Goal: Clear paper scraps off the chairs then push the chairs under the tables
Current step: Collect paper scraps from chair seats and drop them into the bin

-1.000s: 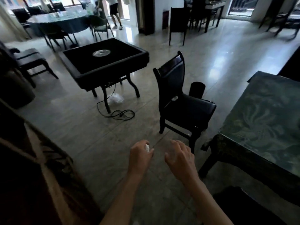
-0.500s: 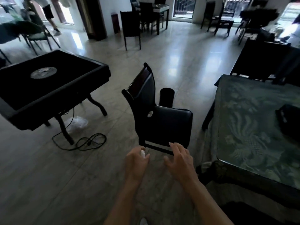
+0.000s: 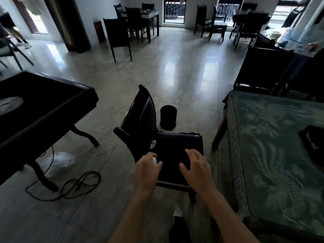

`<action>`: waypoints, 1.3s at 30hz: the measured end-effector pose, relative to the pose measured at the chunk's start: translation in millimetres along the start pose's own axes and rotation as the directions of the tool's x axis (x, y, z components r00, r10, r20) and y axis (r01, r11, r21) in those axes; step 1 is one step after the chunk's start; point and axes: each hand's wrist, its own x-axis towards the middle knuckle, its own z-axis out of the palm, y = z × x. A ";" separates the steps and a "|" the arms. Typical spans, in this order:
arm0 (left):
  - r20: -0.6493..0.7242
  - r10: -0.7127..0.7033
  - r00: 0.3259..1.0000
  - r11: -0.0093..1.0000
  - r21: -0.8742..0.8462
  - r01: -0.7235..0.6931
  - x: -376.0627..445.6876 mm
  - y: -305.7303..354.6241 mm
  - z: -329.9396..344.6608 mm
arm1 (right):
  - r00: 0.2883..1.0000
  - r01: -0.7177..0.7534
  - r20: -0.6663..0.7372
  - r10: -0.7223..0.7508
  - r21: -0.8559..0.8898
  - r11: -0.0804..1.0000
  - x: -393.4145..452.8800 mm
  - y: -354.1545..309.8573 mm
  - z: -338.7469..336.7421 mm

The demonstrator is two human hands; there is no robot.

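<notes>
- A white scrap [image 3: 152,144] lies at the back left corner of the seat, against the foot of the chair back, just beyond the left hand's fingers [image 3: 158,163].
- It is a small crumpled strip; its long axis runs roughly away from the viewer, along the seam where seat meets back.
- The left hand [image 3: 146,170] is curled round another white scrap [image 3: 154,160], which peeps out between thumb and fingers.
- The right hand [image 3: 197,167] hovers over the seat with fingers spread and relaxed, holding nothing; whether it touches the cushion I cannot tell.
- The chair [image 3: 168,151] stands on the floor directly ahead of both hands, its back to their left and its seat front facing right, towards the green counter [image 3: 280,155].
- Step in hand, as I judge it: clearing this chair, with one scrap gathered and one left.
- The next move calls for a short reach forward and left to pinch the scrap out of the seam, most easily with the free right hand, or by the left if it can take a second piece.
- After that the chair wants pushing to the right, under the green counter.
- A black bin [image 3: 168,117] stands on the floor beyond the chair, a likely place for the scraps.
- Far left of the hands is a dark counter [image 3: 52,102], with a cable [image 3: 70,186] and a clear bag [image 3: 59,160] on the floor beneath it.
</notes>
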 end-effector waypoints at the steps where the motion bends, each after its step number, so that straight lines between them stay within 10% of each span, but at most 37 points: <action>1: 0.010 -0.002 1.000 1.000 -0.010 0.002 16.7 1.6 5.7 | 1.000 -0.003 -0.004 0.003 0.006 1.000 17.9 1.0 0.5; 22: 0.063 -0.101 0.993 0.995 -0.007 0.102 329.7 30.2 141.8 | 0.990 -0.026 0.140 0.018 0.054 0.998 364.7 56.1 34.0; 39: 0.099 -0.510 0.855 0.855 -0.057 0.516 345.2 -111.3 254.9 | 0.912 -0.168 0.385 0.139 0.041 0.985 411.8 96.3 220.9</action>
